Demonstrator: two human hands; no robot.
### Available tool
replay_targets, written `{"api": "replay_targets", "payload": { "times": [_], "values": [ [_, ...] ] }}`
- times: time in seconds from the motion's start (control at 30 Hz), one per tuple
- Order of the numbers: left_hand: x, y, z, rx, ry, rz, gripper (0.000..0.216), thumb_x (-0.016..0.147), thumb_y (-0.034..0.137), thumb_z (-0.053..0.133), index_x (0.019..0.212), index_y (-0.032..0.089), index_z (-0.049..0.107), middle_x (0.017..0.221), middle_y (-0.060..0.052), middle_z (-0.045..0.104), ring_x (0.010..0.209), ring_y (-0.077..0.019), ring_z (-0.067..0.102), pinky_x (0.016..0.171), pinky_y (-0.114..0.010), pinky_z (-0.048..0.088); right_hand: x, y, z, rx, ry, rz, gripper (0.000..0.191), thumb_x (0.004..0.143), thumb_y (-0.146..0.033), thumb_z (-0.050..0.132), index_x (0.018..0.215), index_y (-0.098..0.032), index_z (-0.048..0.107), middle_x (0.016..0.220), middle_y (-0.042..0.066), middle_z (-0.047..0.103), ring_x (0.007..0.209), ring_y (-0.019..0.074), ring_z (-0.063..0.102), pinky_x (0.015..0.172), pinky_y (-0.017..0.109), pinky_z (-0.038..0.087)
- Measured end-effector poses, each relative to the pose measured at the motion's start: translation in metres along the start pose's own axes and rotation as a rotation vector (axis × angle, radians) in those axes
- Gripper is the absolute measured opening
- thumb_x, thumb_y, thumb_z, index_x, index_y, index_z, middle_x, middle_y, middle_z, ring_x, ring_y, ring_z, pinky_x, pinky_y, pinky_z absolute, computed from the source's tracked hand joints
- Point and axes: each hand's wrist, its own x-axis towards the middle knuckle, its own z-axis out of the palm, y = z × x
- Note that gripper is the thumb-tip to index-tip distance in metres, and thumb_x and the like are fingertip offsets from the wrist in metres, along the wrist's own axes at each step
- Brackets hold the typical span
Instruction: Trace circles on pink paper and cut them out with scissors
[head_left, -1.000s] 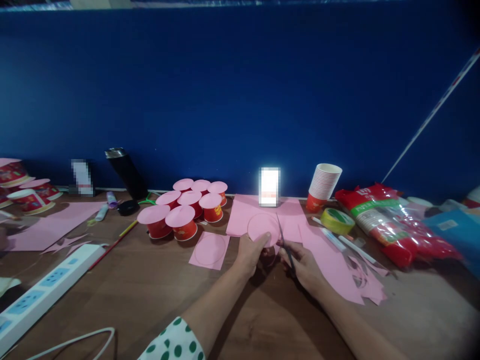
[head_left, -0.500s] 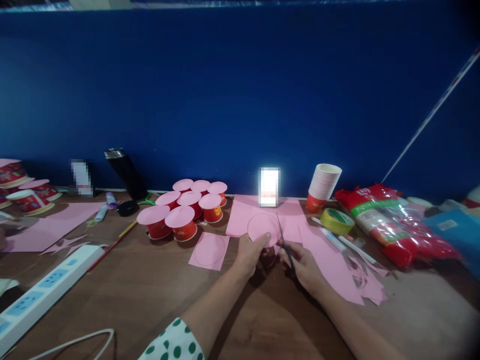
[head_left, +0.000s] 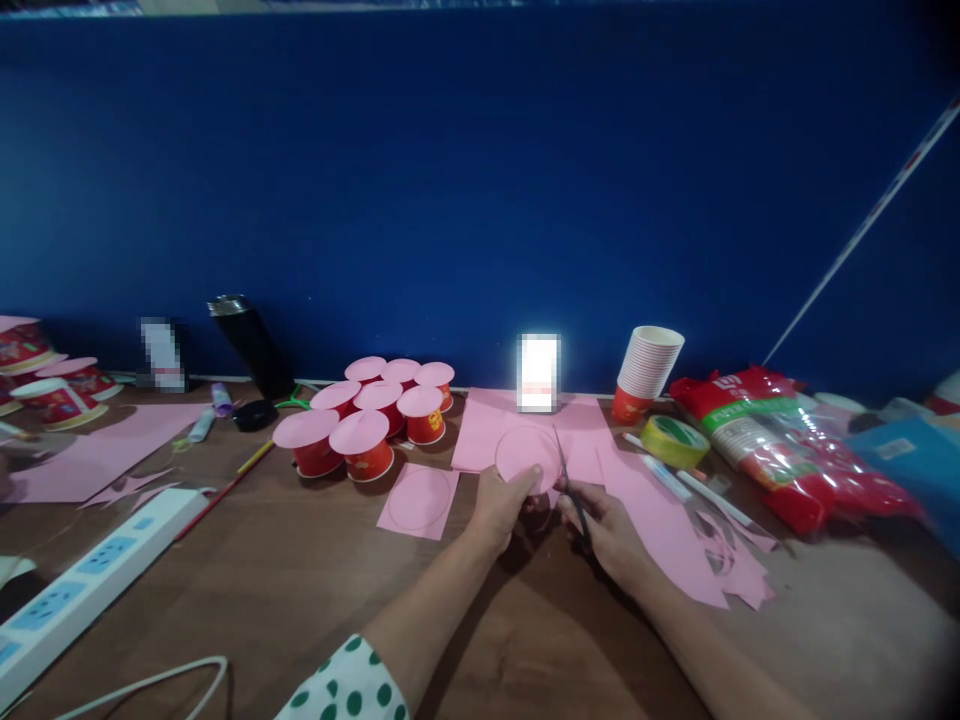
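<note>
My left hand [head_left: 504, 505] pinches a pink paper circle [head_left: 525, 455] between thumb and fingers, holding it above the table. In my right hand [head_left: 600, 525] is a pair of dark scissors [head_left: 576, 500], its blades pointing up beside the circle's right edge. Left of my hands lies a pink paper square [head_left: 420, 500] with a circle drawn on it. Behind the held circle, pink sheets [head_left: 476, 430] lie flat. Several red paper cups [head_left: 369, 463] topped with pink discs stand grouped to the left.
A stack of paper cups [head_left: 649, 365], yellow tape [head_left: 675, 443] and a red plastic pack [head_left: 780, 440] sit at the right, near paper scraps [head_left: 731, 560]. At left are a power strip [head_left: 97, 575], a pencil [head_left: 225, 490] and a black bottle [head_left: 255, 350]. A bright phone [head_left: 538, 372] leans behind.
Almost nothing differs. My hands, the pink circle and the scissors stay in nearly the same place.
</note>
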Motion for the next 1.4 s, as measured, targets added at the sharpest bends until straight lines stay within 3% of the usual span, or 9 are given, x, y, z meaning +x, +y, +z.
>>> {"api": "replay_targets", "payload": {
  "times": [0.97, 1.4],
  "values": [
    [0.0000, 0.0030, -0.0002, 0.046, -0.021, 0.025, 0.024, 0.064, 0.032, 0.073, 0.064, 0.009, 0.063, 0.045, -0.001, 0.056, 0.039, -0.0088, 0.047, 0.038, -0.019, 0.036, 0.0002, 0.0036, -0.0010, -0.009, -0.003, 0.011, 0.048, 0.072, -0.049, 0.067, 0.106, -0.016, 0.064, 0.055, -0.005, 0.046, 0.046, 0.0084, 0.043, 0.039, 0.019, 0.034],
    [0.0025, -0.0023, -0.0019, 0.041, -0.016, 0.036, 0.026, 0.063, 0.029, 0.074, 0.074, 0.008, 0.065, 0.051, -0.001, 0.059, 0.040, -0.0082, 0.047, 0.038, -0.019, 0.038, 0.0010, 0.0055, -0.0015, 0.006, -0.032, -0.012, 0.048, 0.071, -0.046, 0.069, 0.106, -0.014, 0.062, 0.056, -0.005, 0.048, 0.047, 0.0078, 0.043, 0.041, 0.019, 0.034]
  ]
}}
